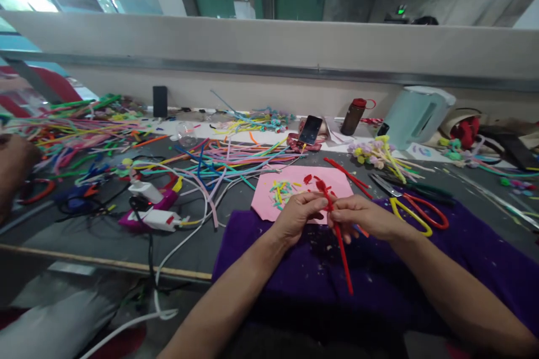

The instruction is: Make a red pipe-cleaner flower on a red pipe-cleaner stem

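Between my two hands is a red pipe-cleaner flower (344,261), its long stem slanting down toward me and its small head at the top. My left hand (301,214) pinches it near the head. From the other side, the fingers of my right hand (357,216) close on the stem just below. Behind them lies a pink sheet (263,197) with short cut pieces of pipe cleaner (281,192) in yellow, green and white, plus some red bits (307,179). Under my hands spreads a purple cloth (290,275). My fingers hide part of the flower.
Scissors (415,207) with red and yellow handles lie right of my hands. Loose pipe cleaners (236,154), a power strip (151,217) with cables, a phone (310,130), a brown bottle (352,116) and a pale kettle (415,115) surround the workspace. Another person's hand (17,165) is at far left.
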`<state>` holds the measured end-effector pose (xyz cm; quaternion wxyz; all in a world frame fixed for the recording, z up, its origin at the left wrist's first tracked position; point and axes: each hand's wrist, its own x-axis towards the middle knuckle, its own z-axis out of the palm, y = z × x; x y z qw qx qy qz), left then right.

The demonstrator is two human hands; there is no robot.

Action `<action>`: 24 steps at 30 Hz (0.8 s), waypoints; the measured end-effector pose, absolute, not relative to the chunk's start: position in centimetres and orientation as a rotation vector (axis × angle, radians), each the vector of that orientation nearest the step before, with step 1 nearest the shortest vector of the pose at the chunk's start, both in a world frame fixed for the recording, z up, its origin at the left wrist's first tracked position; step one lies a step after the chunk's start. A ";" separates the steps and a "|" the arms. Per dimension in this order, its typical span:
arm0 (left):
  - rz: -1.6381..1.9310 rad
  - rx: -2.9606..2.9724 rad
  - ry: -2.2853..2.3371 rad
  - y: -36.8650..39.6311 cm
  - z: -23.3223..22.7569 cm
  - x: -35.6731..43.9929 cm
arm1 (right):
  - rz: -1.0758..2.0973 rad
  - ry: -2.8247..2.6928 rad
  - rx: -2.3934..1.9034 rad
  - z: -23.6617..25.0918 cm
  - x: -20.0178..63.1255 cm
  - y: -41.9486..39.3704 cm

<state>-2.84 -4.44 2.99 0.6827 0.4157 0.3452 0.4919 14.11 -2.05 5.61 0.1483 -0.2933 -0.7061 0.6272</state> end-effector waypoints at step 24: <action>1.257 0.788 0.879 -2.7 4.0 -5.3 | 1.256 -1.911 -1.162 4.5 16.7 1.8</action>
